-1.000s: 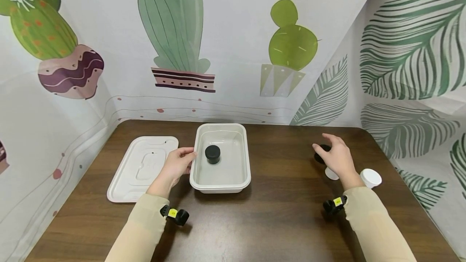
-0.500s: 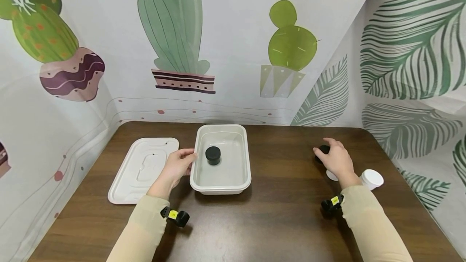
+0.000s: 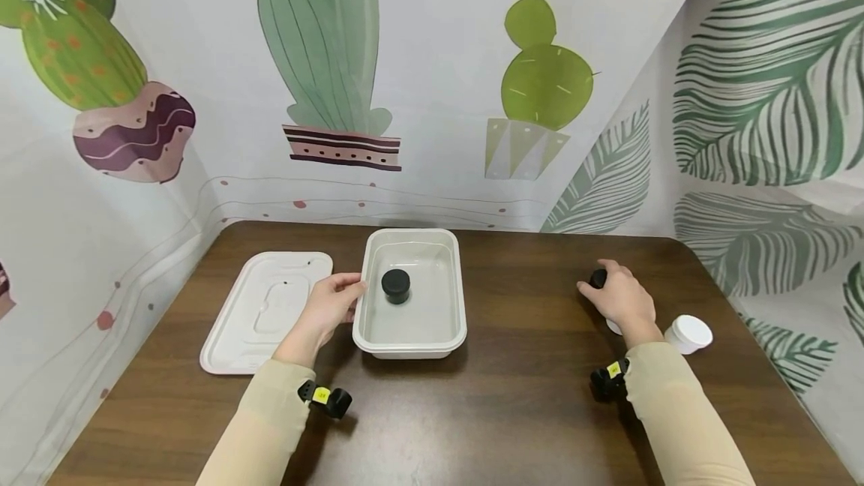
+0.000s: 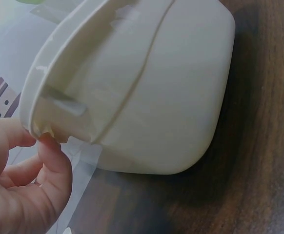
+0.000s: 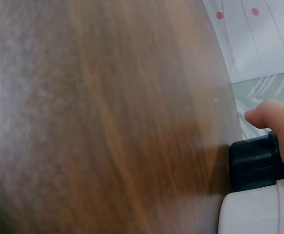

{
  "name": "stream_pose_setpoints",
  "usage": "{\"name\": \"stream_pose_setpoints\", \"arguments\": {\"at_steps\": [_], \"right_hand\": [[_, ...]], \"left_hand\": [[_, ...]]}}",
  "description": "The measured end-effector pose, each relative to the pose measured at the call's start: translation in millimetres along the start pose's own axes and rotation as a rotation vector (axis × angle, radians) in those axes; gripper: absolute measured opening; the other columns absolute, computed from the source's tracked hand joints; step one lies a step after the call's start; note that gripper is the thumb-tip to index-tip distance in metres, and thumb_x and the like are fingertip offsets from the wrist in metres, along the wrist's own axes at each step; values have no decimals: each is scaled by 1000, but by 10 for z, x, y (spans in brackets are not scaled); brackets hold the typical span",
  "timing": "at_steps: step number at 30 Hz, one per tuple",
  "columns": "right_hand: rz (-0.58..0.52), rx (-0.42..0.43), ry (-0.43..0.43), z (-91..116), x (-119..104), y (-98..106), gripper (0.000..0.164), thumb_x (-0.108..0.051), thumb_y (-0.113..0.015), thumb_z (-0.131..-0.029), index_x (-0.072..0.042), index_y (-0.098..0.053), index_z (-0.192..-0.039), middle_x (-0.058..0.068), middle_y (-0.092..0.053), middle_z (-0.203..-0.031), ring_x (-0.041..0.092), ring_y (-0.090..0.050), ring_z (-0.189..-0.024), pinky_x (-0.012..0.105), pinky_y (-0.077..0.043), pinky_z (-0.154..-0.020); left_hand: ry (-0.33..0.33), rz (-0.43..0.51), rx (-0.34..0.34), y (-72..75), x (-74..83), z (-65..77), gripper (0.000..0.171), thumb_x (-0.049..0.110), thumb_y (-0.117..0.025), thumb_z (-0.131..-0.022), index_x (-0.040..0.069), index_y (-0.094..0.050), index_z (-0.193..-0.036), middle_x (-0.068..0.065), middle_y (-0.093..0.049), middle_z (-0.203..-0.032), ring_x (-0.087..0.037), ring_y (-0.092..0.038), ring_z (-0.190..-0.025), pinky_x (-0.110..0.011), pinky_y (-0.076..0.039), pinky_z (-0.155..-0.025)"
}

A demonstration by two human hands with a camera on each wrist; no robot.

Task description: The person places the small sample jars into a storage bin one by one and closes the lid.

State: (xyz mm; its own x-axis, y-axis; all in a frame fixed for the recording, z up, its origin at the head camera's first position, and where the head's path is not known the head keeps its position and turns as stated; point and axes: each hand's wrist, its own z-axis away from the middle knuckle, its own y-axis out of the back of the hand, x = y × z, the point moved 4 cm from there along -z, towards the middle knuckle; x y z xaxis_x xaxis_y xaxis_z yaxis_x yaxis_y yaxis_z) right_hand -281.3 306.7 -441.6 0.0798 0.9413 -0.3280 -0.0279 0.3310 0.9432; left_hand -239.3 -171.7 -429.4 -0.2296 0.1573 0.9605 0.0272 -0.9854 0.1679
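My left hand [image 3: 331, 306] pinches the left rim of a cream rectangular container [image 3: 448, 321], thumb and fingertips at its edge. Inside it sits a small round black pot [image 3: 395, 286]. At the right of the table, my right hand [image 3: 624, 298] reaches over another small black round pot [image 5: 253, 163]. Its thumb [image 5: 266, 113] is spread out, the tip apart from the pot's side, and the other fingertips are hidden behind it. A white round pot [image 5: 249, 209] stands close beside the black one and is mostly covered by this hand in the head view.
A flat cream lid [image 3: 232, 325] lies left of the container. Another white round jar [image 3: 688, 334] stands right of my right wrist, near the table's right side. Brown wooden table [image 3: 526, 396] spreads between the hands, with a patterned cloth [image 3: 445, 96] behind it.
My right hand has come lower over the black pot, with its fingers bent closer round it. The left hand and the container have stayed in place.
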Motion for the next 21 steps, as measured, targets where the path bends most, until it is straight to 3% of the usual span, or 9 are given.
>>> {"name": "stream_pose_setpoints", "arguments": {"at_steps": [13, 21], "right_hand": [[-10, 15, -20, 21, 5, -1, 71, -45, -58, -86, -3, -35, -140, 31, -48, -124, 43, -59, -94, 43, -48, -59], [-20, -1, -23, 28, -15, 22, 70, -40, -59, -86, -4, -34, -142, 31, -46, -128, 44, -56, -98, 46, -48, -62]], "left_hand": [[11, 1, -3, -7, -3, -7, 38, 14, -55, -94, -6, -53, -126, -18, -63, -99, -10, -59, -63, -23, -52, -57], [4, -22, -2, -5, 11, -5, 38, 15, -55, -93, -6, -53, -126, -18, -63, -101, -10, -60, -68, -24, -53, -59]]}}
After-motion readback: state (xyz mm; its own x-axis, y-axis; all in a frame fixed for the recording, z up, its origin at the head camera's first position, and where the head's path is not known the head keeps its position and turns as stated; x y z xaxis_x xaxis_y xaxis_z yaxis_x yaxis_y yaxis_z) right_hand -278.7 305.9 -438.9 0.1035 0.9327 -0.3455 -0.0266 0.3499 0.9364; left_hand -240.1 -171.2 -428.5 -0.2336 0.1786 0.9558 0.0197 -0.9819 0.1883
